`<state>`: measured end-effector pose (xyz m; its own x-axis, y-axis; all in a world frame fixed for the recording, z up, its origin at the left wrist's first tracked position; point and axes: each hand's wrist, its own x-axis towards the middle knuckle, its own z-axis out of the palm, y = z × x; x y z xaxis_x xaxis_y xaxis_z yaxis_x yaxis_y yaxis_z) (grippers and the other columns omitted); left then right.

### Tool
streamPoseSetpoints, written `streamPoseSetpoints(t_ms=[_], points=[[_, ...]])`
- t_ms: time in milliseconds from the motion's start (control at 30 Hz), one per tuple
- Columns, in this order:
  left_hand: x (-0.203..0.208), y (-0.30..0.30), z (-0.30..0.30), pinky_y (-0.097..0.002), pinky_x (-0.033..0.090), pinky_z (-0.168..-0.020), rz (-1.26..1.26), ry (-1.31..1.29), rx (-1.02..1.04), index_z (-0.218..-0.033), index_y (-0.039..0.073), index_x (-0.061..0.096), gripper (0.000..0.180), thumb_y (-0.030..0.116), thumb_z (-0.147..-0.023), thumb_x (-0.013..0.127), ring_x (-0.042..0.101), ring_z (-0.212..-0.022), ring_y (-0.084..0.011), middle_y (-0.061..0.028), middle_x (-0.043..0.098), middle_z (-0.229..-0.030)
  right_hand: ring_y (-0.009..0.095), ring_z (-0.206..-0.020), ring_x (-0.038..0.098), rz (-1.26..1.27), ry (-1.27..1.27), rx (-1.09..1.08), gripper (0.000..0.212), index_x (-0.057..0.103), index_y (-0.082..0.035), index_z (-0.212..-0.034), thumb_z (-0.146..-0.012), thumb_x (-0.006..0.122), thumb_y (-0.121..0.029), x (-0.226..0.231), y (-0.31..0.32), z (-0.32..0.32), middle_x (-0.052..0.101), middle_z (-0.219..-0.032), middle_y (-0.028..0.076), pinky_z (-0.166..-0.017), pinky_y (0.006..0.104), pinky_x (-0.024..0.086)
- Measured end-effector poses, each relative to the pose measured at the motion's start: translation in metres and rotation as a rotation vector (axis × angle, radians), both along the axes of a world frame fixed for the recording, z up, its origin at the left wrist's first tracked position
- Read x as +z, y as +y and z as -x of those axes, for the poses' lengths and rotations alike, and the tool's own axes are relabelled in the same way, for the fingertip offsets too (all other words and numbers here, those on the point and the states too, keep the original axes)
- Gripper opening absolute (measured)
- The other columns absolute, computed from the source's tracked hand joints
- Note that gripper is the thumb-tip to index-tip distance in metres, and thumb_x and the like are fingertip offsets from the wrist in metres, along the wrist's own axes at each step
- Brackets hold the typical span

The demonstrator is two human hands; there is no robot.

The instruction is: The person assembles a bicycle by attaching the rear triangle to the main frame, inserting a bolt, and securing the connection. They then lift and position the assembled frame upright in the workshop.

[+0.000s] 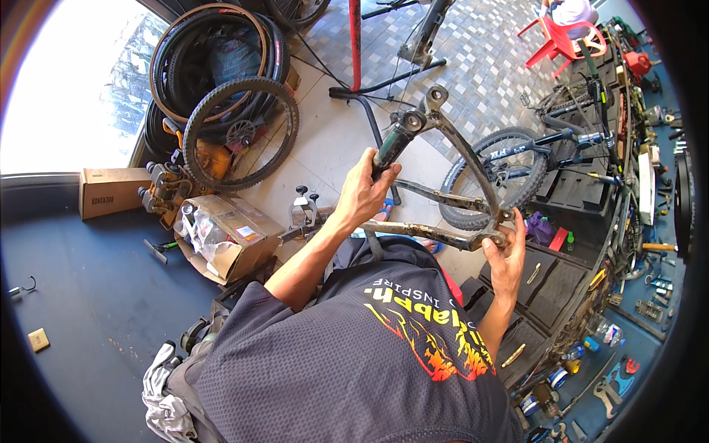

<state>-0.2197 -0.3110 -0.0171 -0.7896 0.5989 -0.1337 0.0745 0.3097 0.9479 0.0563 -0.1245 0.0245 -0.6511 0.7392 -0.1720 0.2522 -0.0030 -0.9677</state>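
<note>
1. Item: bicycle frame section [471,157], dark and branching, raised in mid-air between both hands, just beyond the dark shirt [310,354] and over the tiled floor [480,81]
2. Left hand [360,190]: fingers curled closely around the dark cylinder [393,148] at the upper end of the section, just below the upper pivot [412,120]
3. Right hand [508,262]: partly open, thumb and fingers set about the rear ends of the tubes; finger contact partly hidden, cannot tell how firm
4. Handling, judged by eye: likely metal, stiff along the tubes, moderate in weight, probably heavier toward the cylinder; expect some swing at the pivots if loose
5. Surface: scuffed and grimy along the lower tube [432,233]; possibly slippery with grease around the joints; not notably fragile, apart from a cylinder best kept clear of knocks
6. Hold points: take the cylinder body at one end and the thick rear joint at the other; keep fingertips out of gaps between hinged parts
7. Surroundings: loose wheel [240,133] and open cardboard box [240,225] well apart to the left; another bicycle's wheel [506,176] beyond, to the right
</note>
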Motion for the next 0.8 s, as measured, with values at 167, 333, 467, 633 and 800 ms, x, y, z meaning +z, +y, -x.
streamPoseSetpoints(t_ms=[167,333,467,633,800], points=[[-0.019,-0.001,0.006,-0.0254,0.038,-0.061,-0.259,-0.176,0.169,-0.096,0.008,0.064,0.02,0.024,-0.102,0.073,0.046,-0.069,-0.0056,0.0059,0.053,-0.076,0.018,-0.101,0.065,0.022,0.09,0.078,0.095,0.027,-0.004,-0.165,-0.085,0.078,-0.008,0.024,-0.004,0.01,0.065,-0.12,0.012,-0.088,0.0312,0.053],[-0.039,-0.008,0.023,-0.0275,0.043,-0.07,-0.507,-0.268,0.272,-0.099,0.005,0.063,0.026,0.03,-0.106,0.066,0.053,-0.074,-0.0097,-0.0002,0.059,-0.081,0.015,-0.097,0.065,0.005,0.159,0.112,0.098,0.03,-0.004,-0.164,-0.08,0.08,-0.006,0.047,-0.017,0.025,0.066,-0.12,0.01,-0.086,0.029,0.052],[-0.046,-0.004,0.035,-0.031,0.044,-0.073,-0.768,-0.355,0.232,-0.1,0.003,0.06,0.03,0.031,-0.106,0.065,0.053,-0.077,-0.0142,-0.0044,0.056,-0.084,0.013,-0.092,0.063,-0.06,0.185,0.119,0.101,0.032,-0.003,-0.164,-0.077,0.084,-0.007,0.059,-0.026,0.035,0.065,-0.118,0.009,-0.082,0.0276,0.052],[-0.048,0.005,0.047,-0.0341,0.045,-0.074,-0.899,-0.448,0.164,-0.096,0.004,0.057,0.029,0.029,-0.107,0.063,0.052,-0.077,-0.0174,-0.0061,0.054,-0.088,0.012,-0.094,0.064,-0.02,0.239,0.081,0.095,0.04,-0.004,-0.16,-0.077,0.085,-0.004,0.067,-0.033,0.038,0.061,-0.116,0.005,-0.08,0.0266,0.051],[-0.052,0.021,0.055,-0.0345,0.044,-0.076,-0.884,-0.476,0.091,-0.094,0.005,0.055,0.039,0.04,-0.108,0.057,0.049,-0.077,-0.017,-0.0052,0.05,-0.087,0.016,-0.093,0.068,-0.033,0.21,0.126,0.096,0.037,0.001,-0.159,-0.078,0.086,-0.007,0.071,-0.034,0.037,0.063,-0.119,0.01,-0.08,0.0287,0.054]])
